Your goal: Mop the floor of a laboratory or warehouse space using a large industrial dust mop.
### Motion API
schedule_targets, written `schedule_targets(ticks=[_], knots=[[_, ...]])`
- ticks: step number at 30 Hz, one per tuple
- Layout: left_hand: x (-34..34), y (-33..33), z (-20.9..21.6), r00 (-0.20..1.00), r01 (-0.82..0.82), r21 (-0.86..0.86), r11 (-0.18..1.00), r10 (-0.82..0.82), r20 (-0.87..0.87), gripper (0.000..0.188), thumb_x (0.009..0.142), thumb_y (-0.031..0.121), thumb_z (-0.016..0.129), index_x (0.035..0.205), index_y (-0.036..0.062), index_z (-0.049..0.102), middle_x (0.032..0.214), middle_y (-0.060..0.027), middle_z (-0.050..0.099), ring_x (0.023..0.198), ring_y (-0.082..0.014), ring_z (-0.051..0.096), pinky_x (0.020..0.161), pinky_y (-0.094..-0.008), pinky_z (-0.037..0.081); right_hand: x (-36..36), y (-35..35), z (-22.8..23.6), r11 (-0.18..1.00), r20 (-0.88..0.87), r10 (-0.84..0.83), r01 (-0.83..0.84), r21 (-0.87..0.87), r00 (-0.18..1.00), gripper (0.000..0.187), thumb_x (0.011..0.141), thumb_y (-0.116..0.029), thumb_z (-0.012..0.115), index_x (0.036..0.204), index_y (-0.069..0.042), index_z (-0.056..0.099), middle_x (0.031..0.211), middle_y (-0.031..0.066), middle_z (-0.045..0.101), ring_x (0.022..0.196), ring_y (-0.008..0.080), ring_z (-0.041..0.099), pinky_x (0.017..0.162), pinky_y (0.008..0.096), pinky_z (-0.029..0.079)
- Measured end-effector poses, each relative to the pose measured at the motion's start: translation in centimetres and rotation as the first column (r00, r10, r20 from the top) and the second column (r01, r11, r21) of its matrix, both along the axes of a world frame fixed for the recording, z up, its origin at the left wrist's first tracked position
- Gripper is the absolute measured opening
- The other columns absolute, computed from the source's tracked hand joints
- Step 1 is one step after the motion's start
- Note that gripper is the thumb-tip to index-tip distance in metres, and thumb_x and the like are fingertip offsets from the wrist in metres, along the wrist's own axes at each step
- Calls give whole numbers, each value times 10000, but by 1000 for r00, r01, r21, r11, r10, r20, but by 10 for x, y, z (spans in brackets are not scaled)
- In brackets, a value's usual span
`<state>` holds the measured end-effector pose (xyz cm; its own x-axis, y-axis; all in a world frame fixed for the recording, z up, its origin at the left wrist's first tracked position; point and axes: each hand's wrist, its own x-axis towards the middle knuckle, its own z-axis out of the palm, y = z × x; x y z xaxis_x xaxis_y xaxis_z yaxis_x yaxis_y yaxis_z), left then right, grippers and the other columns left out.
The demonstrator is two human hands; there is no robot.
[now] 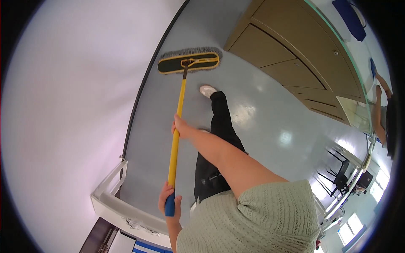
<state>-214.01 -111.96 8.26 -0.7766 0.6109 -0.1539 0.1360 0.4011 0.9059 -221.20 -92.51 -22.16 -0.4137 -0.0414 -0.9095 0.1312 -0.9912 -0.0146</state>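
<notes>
A dust mop (181,99) with a long yellow pole stretches away from me. Its flat, wide head (171,64) has a dark top, yellow edging and a grey fringe, and lies on the floor. Partway down the pole, my right hand (181,127) is closed round the yellow shaft. My left hand (165,197) grips the near end, by the blue end grip (170,205), with the thumb standing off it. My shoe (207,90) is just nearer than the mop head.
A white wall (63,105) with a black baseboard (136,95) runs along the left. Brown cabinets (291,52) with a glass-edged top stand at right, where another person's arm (382,84) reaches to a blue cloth (373,67). Black chairs (337,173) and a white ledge (122,213) are nearer.
</notes>
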Motion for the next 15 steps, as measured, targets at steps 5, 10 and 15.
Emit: schedule_targets(ticks=[5, 10, 15], knots=[[26, -53, 64, 988, -125, -97, 987, 133, 80, 323, 774, 191, 767, 984, 19, 590, 1103, -167, 609, 1200, -371, 499, 1025, -465, 372, 21, -76, 56, 983, 89, 1, 15, -181, 996, 405, 943, -477, 440, 808, -97, 403, 600, 24, 420, 457, 165, 429, 427, 318, 413], [16, -48, 105, 977, -214, -42, 976, 214, 3, 425, 773, 343, 760, 960, 6, 581, 1041, -158, 611, 1135, -350, 539, 1017, -485, 382, 14, -71, 102, 914, -36, 291, -289, -284, 956, 198, 896, -159, 562, 895, -80, 380, 637, 28, 422, 534, 141, 459, 515, 299, 478], [-10, -19, 123, 942, -288, 60, 956, 294, -158, 505, 769, 475, 717, 933, 27, 552, 949, -165, 620, 1028, -341, 599, 969, -502, 437, -18, -47, 127, 901, 70, 264, -220, -374, 962, 105, 780, 8, 493, 836, -44, 420, 666, 92, 459, 572, 209, 518, 536, 336, 493]])
